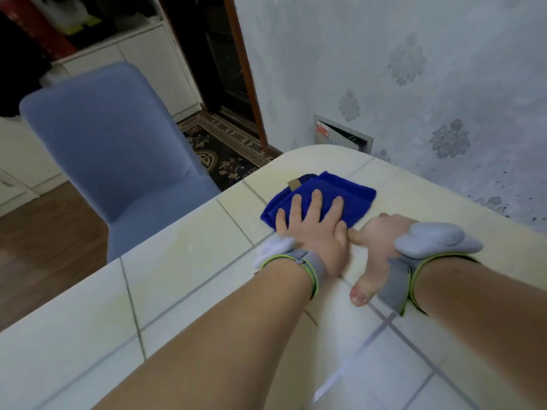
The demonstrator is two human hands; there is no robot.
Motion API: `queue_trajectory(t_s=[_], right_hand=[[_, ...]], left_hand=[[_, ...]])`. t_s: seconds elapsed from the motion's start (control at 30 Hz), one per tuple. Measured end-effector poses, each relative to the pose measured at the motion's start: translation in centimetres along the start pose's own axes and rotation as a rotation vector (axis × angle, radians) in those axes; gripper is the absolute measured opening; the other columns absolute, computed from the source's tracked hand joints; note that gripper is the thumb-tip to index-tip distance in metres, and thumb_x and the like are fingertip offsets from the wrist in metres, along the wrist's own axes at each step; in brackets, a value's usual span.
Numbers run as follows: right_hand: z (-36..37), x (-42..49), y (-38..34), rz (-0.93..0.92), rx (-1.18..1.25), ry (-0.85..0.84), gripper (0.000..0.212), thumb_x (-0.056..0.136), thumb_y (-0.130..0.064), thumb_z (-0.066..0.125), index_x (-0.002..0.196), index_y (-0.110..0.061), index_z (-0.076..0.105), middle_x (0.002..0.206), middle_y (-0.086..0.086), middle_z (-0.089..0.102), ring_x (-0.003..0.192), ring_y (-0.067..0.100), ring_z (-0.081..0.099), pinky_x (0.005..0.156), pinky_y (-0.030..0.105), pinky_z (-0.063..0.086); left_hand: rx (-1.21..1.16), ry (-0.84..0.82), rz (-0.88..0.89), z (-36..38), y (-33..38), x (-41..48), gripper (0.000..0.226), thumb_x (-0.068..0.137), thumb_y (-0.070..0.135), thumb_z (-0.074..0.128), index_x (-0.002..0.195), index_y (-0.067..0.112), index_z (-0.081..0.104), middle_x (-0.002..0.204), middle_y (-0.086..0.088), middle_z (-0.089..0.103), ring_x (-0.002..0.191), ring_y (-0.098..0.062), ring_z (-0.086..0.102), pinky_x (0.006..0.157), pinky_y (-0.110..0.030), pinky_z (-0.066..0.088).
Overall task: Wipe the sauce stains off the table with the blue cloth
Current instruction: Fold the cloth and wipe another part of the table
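Observation:
A folded blue cloth (pixel 328 193) with a small tan tag lies on the cream tiled table (pixel 177 261) near its far rounded corner. My left hand (pixel 313 229) presses flat on the near part of the cloth, fingers straight and spread. Just right of it, my right hand (pixel 376 244) rests on the bare table with the index finger stretched toward the left hand and the thumb pointing back at me; it holds nothing. Both wrists wear grey straps with sensor pods. I see no distinct sauce stain, only faint yellowish patches on the tiles.
A blue upholstered chair (pixel 112 149) stands against the table's left edge. The patterned wall (pixel 414 84) runs close along the table's far right side. A dark patterned rug (pixel 225 155) and a doorway lie beyond the corner.

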State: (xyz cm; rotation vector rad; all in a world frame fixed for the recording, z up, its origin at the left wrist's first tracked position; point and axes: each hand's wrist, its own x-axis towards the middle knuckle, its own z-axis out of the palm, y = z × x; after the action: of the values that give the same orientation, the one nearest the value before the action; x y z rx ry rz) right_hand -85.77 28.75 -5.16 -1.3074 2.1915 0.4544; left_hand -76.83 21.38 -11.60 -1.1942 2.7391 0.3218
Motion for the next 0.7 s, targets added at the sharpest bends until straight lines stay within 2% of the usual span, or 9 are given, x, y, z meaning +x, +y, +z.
queue_trajectory(t_s=[0.1,0.13,0.2,0.27,0.33,0.43,0.57,0.63,0.7], right_hand=[[-0.1,0.4,0.2,-0.038,0.007,-0.017,0.042,0.102,-0.035,0.038,0.142,-0.023,0.038,0.14,0.007,0.04,0.132,0.025,0.036,0.109,0.037,0.03],[-0.1,0.5,0.4,-0.05,-0.019,-0.012,0.042,0.103,-0.034,0.034,0.143,-0.024,0.037,0.142,0.008,0.039,0.133,0.024,0.033,0.111,0.04,0.028],[-0.1,1.1,0.5,-0.056,-0.029,-0.026,0.043,0.103,-0.032,0.033,0.146,-0.024,0.033,0.143,0.01,0.037,0.134,0.025,0.031,0.112,0.042,0.026],[-0.1,1.1,0.1,-0.021,0.026,-0.058,0.05,0.101,-0.033,0.04,0.148,-0.028,0.026,0.143,0.011,0.032,0.133,0.028,0.033,0.112,0.043,0.026],[-0.1,1.1,0.2,-0.015,0.038,-0.072,0.06,0.097,-0.039,0.048,0.15,-0.032,0.02,0.144,0.012,0.029,0.133,0.03,0.032,0.112,0.045,0.026],[0.0,0.5,0.3,-0.02,0.031,-0.014,0.06,0.092,-0.037,0.057,0.145,-0.032,0.03,0.138,0.009,0.035,0.129,0.028,0.036,0.109,0.043,0.029],[0.1,0.1,0.8,-0.024,0.069,0.004,0.054,0.093,-0.03,0.055,0.143,-0.03,0.034,0.135,0.009,0.036,0.128,0.027,0.034,0.107,0.044,0.031],[0.1,0.2,1.0,-0.031,0.074,0.022,0.05,0.094,-0.024,0.053,0.142,-0.026,0.037,0.135,0.011,0.037,0.127,0.027,0.035,0.106,0.043,0.033],[0.3,0.3,0.8,-0.029,0.164,0.023,0.044,0.098,-0.018,0.046,0.141,-0.019,0.041,0.137,0.013,0.041,0.127,0.026,0.039,0.105,0.038,0.033]], left_hand=[[-0.063,0.056,0.057,-1.9,-1.6,0.5,0.047,0.102,0.049,0.023,0.148,0.043,0.027,0.16,0.006,0.019,0.147,-0.026,0.014,0.117,-0.045,0.015],[-0.087,0.125,0.017,-2.8,-2.2,0.9,0.044,0.101,0.049,0.03,0.143,0.038,0.038,0.153,0.002,0.033,0.141,-0.028,0.028,0.111,-0.043,0.027],[-0.013,0.215,-0.156,-4.0,-3.1,1.4,0.047,0.095,0.053,0.045,0.134,0.027,0.044,0.137,-0.006,0.045,0.126,-0.032,0.04,0.098,-0.042,0.037],[-0.011,0.119,-0.324,-4.5,-4.1,2.0,0.056,0.087,0.059,0.055,0.127,0.021,0.048,0.127,-0.008,0.05,0.118,-0.033,0.044,0.09,-0.041,0.04],[-0.235,0.056,-0.404,-5.2,-4.3,2.8,0.054,0.081,0.055,0.067,0.116,0.015,0.056,0.114,-0.005,0.061,0.105,-0.03,0.057,0.081,-0.034,0.044],[-0.405,0.091,-0.327,-5.8,-3.9,3.1,0.031,0.082,0.041,0.071,0.098,0.016,0.066,0.097,-0.005,0.068,0.088,-0.026,0.062,0.074,-0.028,0.046],[-0.447,0.405,-0.208,-8.8,-3.0,2.7,0.016,0.085,0.033,0.065,0.089,0.018,0.061,0.095,-0.005,0.062,0.091,-0.026,0.058,0.075,-0.024,0.04],[-0.343,0.559,-0.074,-11.2,-2.7,2.9,0.014,0.087,0.029,0.061,0.098,0.021,0.063,0.103,-0.008,0.058,0.096,-0.03,0.056,0.077,-0.028,0.04],[-0.224,0.56,0.078,-12.6,-2.1,2.6,0.025,0.091,0.027,0.058,0.114,0.029,0.064,0.105,-0.003,0.05,0.097,-0.028,0.053,0.076,-0.028,0.04]])
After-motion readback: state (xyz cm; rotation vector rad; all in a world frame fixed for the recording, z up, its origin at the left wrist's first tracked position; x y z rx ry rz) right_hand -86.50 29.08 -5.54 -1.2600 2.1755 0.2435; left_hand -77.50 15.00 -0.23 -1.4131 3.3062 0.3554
